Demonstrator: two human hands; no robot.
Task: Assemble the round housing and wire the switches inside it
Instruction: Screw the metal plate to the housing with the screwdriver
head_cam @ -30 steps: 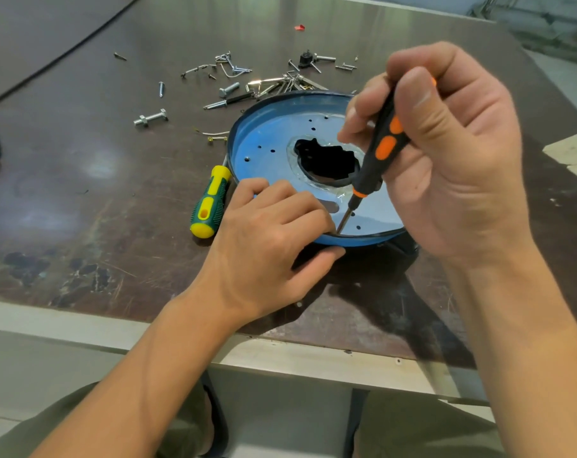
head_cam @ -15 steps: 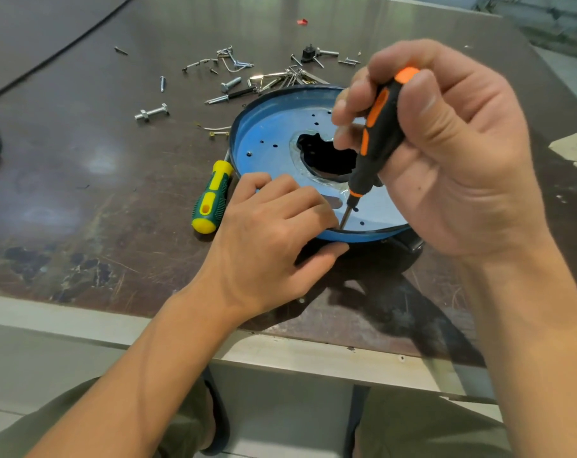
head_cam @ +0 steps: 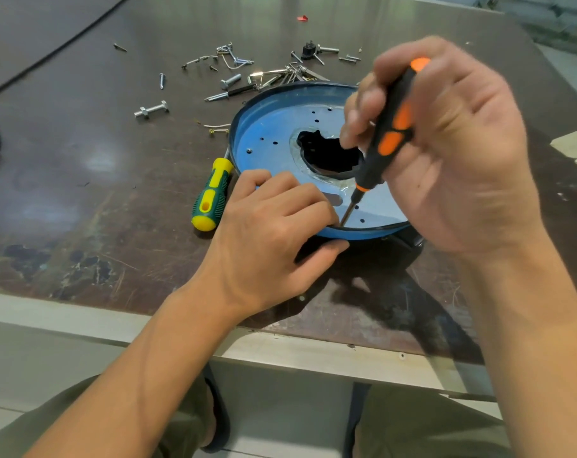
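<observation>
A round blue housing (head_cam: 274,127) with a jagged black hole in its middle lies on the dark table. My right hand (head_cam: 452,153) grips a black and orange screwdriver (head_cam: 384,137), tilted, its tip down on the housing's floor near the front rim. My left hand (head_cam: 274,233) rests on the housing's front edge, fingers curled over the rim and thumb beneath it, fingertips right beside the screwdriver tip. Whether a screw sits under the tip is hidden.
A green and yellow screwdriver (head_cam: 212,195) lies left of the housing. Several loose screws, bolts and clips (head_cam: 234,79) are scattered behind it, with a bolt (head_cam: 151,109) farther left. The table's front edge (head_cam: 82,322) runs just below my wrists.
My right hand has turned the black and orange screwdriver; its handle now leans more upright. My left hand stays on the front rim.
</observation>
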